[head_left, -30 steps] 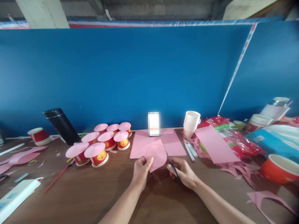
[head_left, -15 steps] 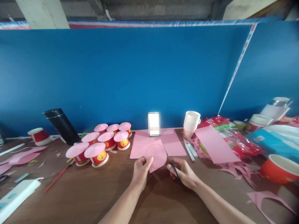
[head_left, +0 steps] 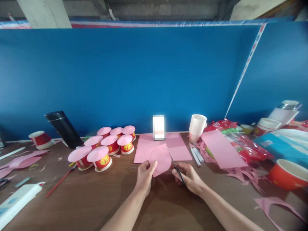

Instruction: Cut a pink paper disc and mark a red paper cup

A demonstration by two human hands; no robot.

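Your left hand (head_left: 144,178) pinches the circle-marked pink paper (head_left: 162,158), which reaches ahead and rightward from that hand. Your right hand (head_left: 190,177) grips the scissors (head_left: 179,174), blades along the paper's right edge. Pink-topped red cups (head_left: 105,162) stand on the desk (head_left: 96,200), left of your left hand.

L fingers (head_left: 143,166) part-hidden bhd ppr (head_left: 162,157)
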